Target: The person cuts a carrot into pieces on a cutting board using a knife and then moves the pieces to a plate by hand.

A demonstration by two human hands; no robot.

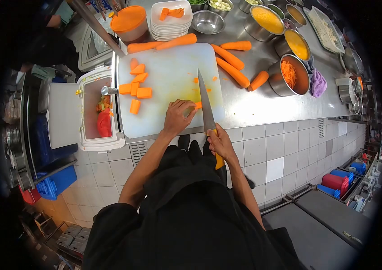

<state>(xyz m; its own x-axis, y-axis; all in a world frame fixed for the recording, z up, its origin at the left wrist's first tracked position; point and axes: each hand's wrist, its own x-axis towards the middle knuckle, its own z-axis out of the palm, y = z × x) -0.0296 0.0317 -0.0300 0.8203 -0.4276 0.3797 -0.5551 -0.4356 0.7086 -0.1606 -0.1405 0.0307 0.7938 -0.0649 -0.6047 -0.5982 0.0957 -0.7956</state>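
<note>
A large knife with a yellow handle is gripped in my right hand, its blade over the white cutting board. Just left of the blade, my left hand has its fingers bent and closed on a small carrot piece. Several cut carrot chunks lie on the board's left side. Whole carrots rest along the board's top edge, and more peeled carrots lie on the steel counter to its right. Small orange bits sit beside the blade.
An open bin with scraps stands left of the board. Stacked white dishes, an orange-lidded tub and an empty steel bowl are behind. A pot of shredded carrot and a purple cloth are at right. Another person is at upper left.
</note>
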